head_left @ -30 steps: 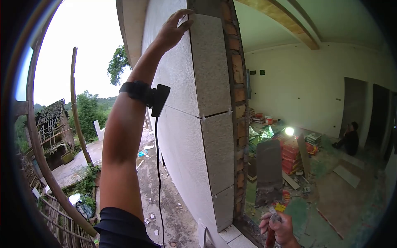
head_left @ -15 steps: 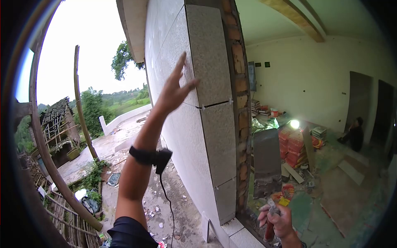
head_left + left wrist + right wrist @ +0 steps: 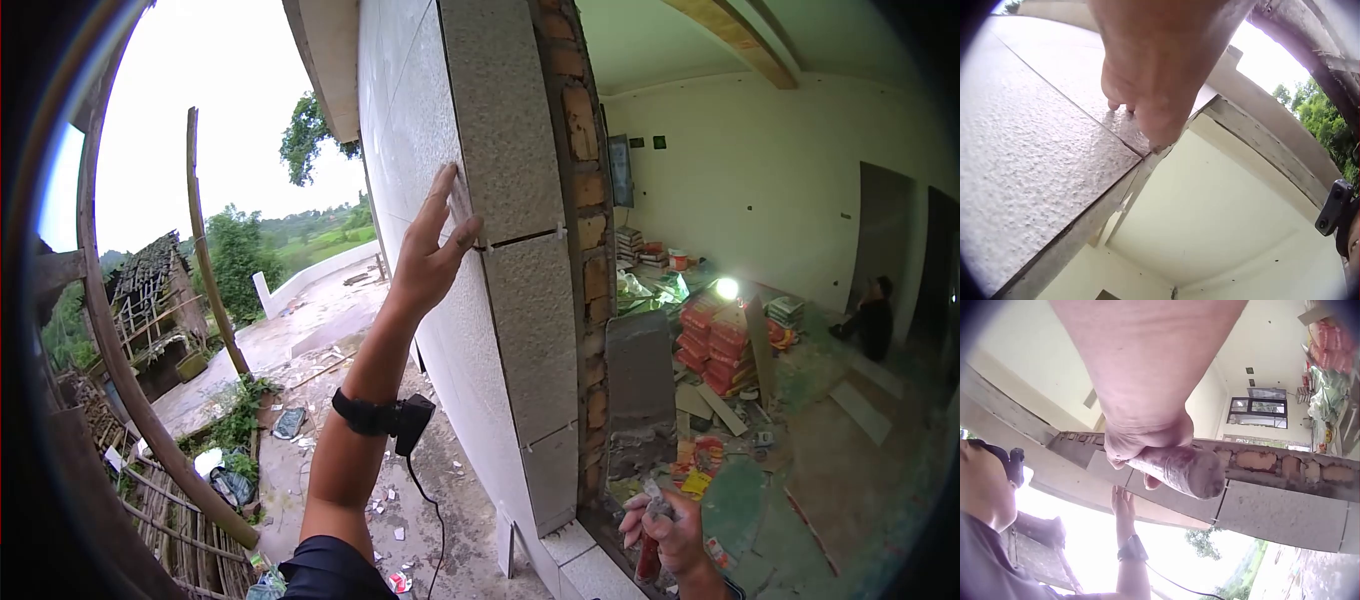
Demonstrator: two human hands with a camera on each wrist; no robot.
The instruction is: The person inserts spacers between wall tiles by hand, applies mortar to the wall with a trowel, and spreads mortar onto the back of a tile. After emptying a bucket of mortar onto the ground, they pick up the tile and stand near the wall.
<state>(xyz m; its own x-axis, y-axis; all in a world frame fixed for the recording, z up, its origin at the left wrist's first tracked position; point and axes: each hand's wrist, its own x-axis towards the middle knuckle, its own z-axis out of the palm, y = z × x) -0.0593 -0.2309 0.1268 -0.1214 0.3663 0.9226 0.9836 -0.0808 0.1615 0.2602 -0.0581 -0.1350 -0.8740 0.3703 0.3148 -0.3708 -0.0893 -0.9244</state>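
My left hand (image 3: 430, 260) reaches up to the tiled corner, its fingers on the white textured wall face (image 3: 425, 130) and its thumb by the edge of the narrow upper tile (image 3: 505, 120). In the left wrist view, the fingertips meet the wall tile (image 3: 1054, 162) near a joint at the corner. A dark gap with small white spacers (image 3: 560, 232) separates the upper tile from the lower tile (image 3: 530, 340). Low on the right, my right hand (image 3: 678, 530) grips a trowel by its reddish-brown handle (image 3: 1185, 472). Its broad grey blade (image 3: 642, 380) points upward, smeared with mortar near the hand.
Bare brick (image 3: 592, 230) runs up beside the corner tiles. Inside the room are stacked red bags (image 3: 715, 345), a bright lamp (image 3: 726, 289) and a person sitting by the far wall (image 3: 875, 320). Outside, wooden poles (image 3: 205, 240) and debris-strewn ground (image 3: 400, 510) lie to the left.
My left hand has come down from the top of the upper tile to the corner edge near the joint. My right hand still holds the trowel low on the right. The view has shifted slightly.
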